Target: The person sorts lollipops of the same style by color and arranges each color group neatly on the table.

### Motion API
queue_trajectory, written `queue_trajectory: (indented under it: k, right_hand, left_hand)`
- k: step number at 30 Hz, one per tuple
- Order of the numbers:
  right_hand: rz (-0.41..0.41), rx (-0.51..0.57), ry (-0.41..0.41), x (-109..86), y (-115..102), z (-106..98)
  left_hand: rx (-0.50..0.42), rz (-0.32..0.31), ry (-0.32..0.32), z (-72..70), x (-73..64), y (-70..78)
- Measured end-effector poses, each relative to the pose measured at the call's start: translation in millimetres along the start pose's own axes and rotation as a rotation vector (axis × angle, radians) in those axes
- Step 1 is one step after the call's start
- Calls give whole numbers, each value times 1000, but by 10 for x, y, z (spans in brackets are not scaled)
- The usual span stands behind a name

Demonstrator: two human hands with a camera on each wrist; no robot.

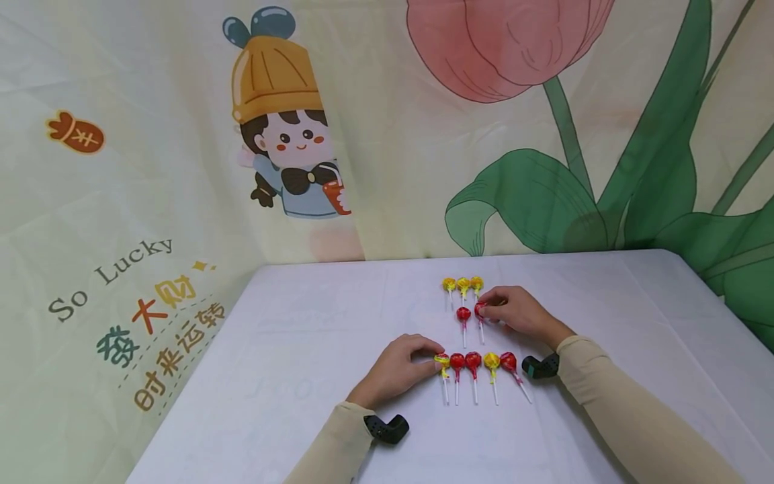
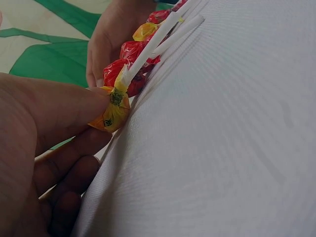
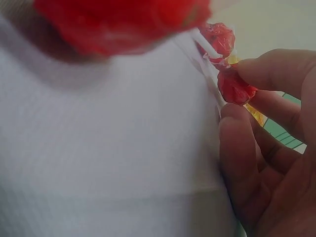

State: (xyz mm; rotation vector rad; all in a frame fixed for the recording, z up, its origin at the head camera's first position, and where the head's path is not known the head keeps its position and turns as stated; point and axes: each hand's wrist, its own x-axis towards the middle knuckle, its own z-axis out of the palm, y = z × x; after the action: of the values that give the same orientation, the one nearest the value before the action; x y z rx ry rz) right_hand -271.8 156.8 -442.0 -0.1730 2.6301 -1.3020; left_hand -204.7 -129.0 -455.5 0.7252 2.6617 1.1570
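Thumb and fingers of my left hand pinch the wrapped head of a yellow lollipop at the left end of the front row. Its white stick points toward me in the head view. Farther back, my right hand pinches a red lollipop by its head, partly hidden by the fingertips. Left of that one lies another red lollipop. To the right of the left hand's lollipop, the front row goes on with two red ones, a yellow one and a slanted red one.
Three yellow lollipops lie side by side behind the red pair. Everything rests on a table with a white cloth. A printed curtain hangs along the table's far edge. Black wrist devices sit on both sleeves.
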Motion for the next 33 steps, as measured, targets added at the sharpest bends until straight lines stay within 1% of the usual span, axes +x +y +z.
queue_trajectory:
  k: [5, 14, 24, 33]
  right_hand:
    - [0, -15, -7, 8, -9, 7]
    - [-8, -29, -19, 6, -12, 8]
    - [-20, 3, -29, -30, 37, -17]
    - [-14, 13, -11, -55, 46, -10]
  left_hand:
    - [7, 15, 9, -4, 0, -3]
    - [4, 2, 6, -5, -14, 25]
    - [1, 7, 4, -10, -17, 5]
    - [-14, 4, 2, -14, -34, 13]
